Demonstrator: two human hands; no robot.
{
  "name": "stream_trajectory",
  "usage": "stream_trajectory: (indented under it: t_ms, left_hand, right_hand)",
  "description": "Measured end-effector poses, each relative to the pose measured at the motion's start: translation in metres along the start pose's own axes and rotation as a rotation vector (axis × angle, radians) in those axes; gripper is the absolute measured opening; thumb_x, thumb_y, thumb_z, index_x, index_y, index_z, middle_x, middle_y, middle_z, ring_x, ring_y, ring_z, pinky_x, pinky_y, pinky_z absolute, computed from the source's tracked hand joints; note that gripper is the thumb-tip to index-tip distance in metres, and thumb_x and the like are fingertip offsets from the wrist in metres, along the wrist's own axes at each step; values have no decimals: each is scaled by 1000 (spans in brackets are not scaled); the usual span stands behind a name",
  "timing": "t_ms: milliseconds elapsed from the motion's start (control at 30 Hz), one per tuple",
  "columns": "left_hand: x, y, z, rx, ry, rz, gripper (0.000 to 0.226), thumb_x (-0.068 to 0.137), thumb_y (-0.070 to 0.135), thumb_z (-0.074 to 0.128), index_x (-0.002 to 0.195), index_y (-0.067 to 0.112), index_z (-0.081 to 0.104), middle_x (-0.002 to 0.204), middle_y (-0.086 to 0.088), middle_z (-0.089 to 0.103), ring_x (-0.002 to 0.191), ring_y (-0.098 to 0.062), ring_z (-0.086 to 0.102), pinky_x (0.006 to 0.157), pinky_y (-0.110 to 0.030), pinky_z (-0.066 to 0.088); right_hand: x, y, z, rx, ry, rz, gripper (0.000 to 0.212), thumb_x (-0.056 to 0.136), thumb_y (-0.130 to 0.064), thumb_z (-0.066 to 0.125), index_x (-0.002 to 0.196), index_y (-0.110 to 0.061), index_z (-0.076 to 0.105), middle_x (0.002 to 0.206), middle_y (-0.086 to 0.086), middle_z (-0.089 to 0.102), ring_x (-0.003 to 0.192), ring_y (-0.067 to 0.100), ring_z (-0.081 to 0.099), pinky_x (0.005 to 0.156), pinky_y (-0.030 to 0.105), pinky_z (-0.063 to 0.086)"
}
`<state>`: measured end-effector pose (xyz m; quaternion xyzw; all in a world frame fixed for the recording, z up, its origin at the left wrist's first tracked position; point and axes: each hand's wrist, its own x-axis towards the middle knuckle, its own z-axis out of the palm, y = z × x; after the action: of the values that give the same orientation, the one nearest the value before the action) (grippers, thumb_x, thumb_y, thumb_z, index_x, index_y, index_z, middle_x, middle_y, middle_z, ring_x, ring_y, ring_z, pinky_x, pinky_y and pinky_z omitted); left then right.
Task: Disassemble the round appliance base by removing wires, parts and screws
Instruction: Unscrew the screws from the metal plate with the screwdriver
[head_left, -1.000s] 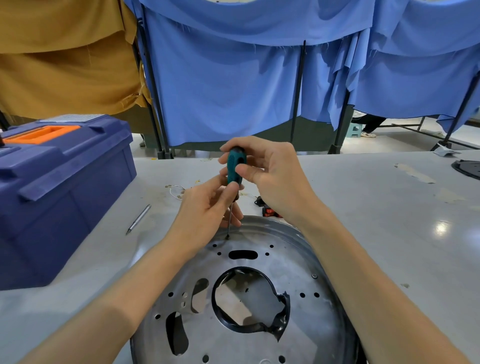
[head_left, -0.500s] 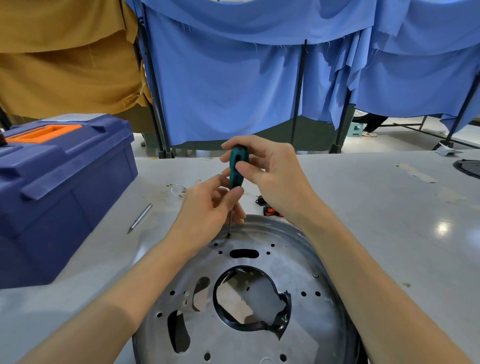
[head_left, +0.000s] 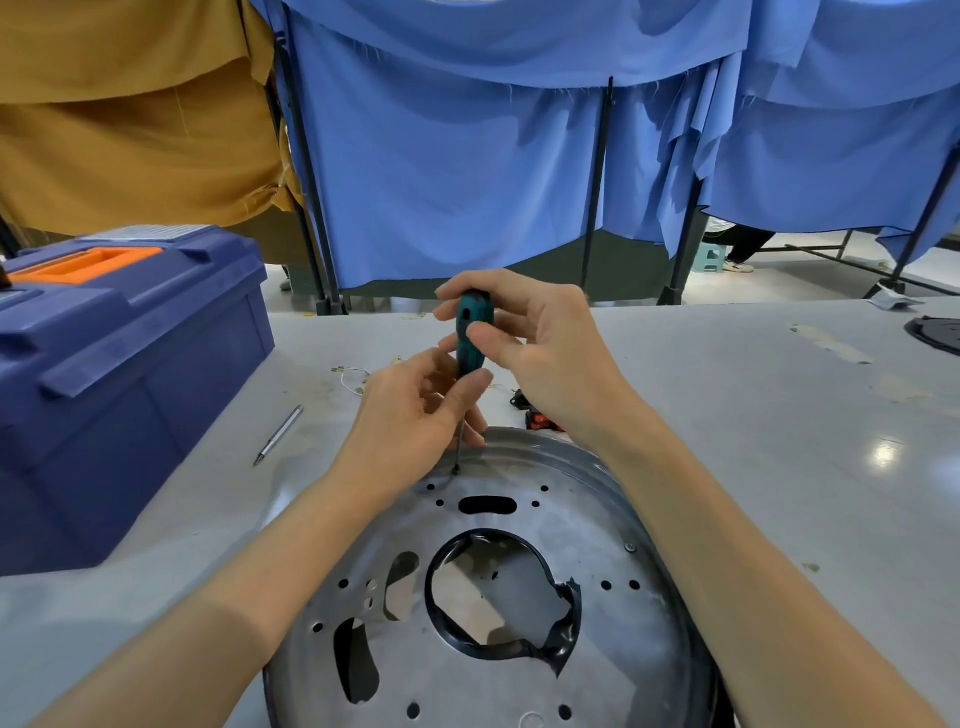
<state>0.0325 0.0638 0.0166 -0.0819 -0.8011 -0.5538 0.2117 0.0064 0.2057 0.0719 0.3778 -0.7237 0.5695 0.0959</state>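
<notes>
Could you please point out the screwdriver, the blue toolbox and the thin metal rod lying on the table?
screwdriver (head_left: 474, 307): head view, top of its teal handle.
blue toolbox (head_left: 156, 395): head view, its side wall.
thin metal rod (head_left: 279, 435): head view, middle of its shaft.

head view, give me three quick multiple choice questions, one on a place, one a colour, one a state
1. Where is the blue toolbox relative to the round base? A) left of it B) right of it C) on top of it
2. What colour is the screwdriver handle? A) red B) teal C) yellow
3. What is the right hand doing? A) lying flat B) gripping the screwdriver C) lifting a lid

1 A: it stands left of the base.
2 B: the handle shows teal.
3 B: its fingers curl round the handle.
</notes>
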Motion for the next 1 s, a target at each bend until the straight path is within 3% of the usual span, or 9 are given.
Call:
stream_trajectory:
  t_ms: [133,267,367,433,533,633,767,867,1000]
  left_hand:
    - [-2,5,-1,10,13,-23,65,58,64,66,92,9,58,67,-8,71,59,-26,71,64,-45,60]
    - [-1,2,-2,-40,-4,-21,33,84,44,61,88,11,59,69,-11,71,60,-29,71,61,-43,60]
    - [-1,0,0,20,-6,-8,8,94,22,59,91,14,61,69,-8,72,61,-26,71,62,-42,60]
    - [-1,0,0,25,16,-14,10,90,21,64,87,14,58,68,-8,72,60,-26,71,63,-43,60]
    - [-2,2,-1,41,38,-11,29,82,27,72,91,5,56,66,-9,72,59,-27,71,64,-47,60]
    - [-2,4,-1,36,56,-7,43,76,34,76,93,1,55,64,-10,71,57,-27,71,61,-45,60]
    - [-3,3,-3,-23,3,25,26,87,29,65,95,5,58,67,-12,71,61,-31,70,65,-42,59]
    - [-2,1,-1,-21,-29,18,14,96,21,56,101,9,62,68,-11,72,65,-30,71,67,-40,59]
    - [0,1,-1,3,-11,4,12,91,22,64,100,14,63,67,-8,73,64,-24,72,71,-39,60]
  right_hand:
    - [0,0,3,-31,12,9,25,83,-20,73,108,-26,70,104,5,63,92,11,60,82,18,52]
    - [1,1,-1,-62,67,23,38,85,-9,71,121,-21,67,98,0,69,87,14,62,86,28,53]
    - [2,2,-3,-12,41,29,32,87,6,61,116,-8,65,100,7,71,92,20,69,90,29,54]
    - [1,1,-1,26,8,24,31,89,9,55,114,-6,64,104,10,69,90,19,70,88,26,55]
    - [-1,2,1,-37,-22,32,35,87,-5,66,117,-23,65,112,3,61,95,6,60,83,17,53]
    - [0,3,1,-80,3,24,40,84,-13,73,120,-26,65,104,1,62,84,8,55,78,17,53]
    - [0,2,0,-91,20,19,49,83,-3,71,128,-21,62,94,-9,64,76,2,58,76,18,53]
    - [0,1,0,-69,5,19,43,84,8,63,121,-15,62,102,2,68,92,20,67,81,29,56]
    - [-1,1,4,-26,-7,15,29,86,-5,67,112,-16,65,103,4,68,95,19,65,84,34,56]
